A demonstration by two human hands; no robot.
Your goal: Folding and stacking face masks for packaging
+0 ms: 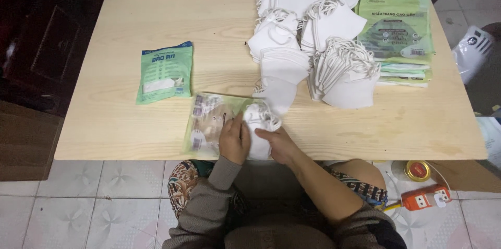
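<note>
At the near edge of the pale wooden table (pixel 130 139), a small bundle of white face masks (pixel 257 123) is gripped between two bare hands and is seen partly inside the mouth of a clear plastic pouch (pixel 211 121) lying flat on the surface. The left hand (pixel 234 142) is closed over the left side of the bundle, its fingers pressed where the masks meet the pouch opening; the right hand (pixel 279 143) is closed on the bundle's lower right side, the thumb laid across the white fabric. The bundle thus sits between the two grips, its ear loops spilling out just above the fingers, and the pouch extends to the left of them, toward the table's near left corner.

A sealed green packet (pixel 165 72) is laid well apart from the hands, toward the left edge. Stacks of loose white masks (pixel 308 35) are piled across the middle and far part of the surface, the nearest of them almost touching the held bundle. A pile of flat green printed bags (pixel 399 35) is stacked by the far right corner. On the tiled floor beyond the right near corner, an orange power strip (pixel 425 198) and a roll of tape (pixel 417 170) are visible.
</note>
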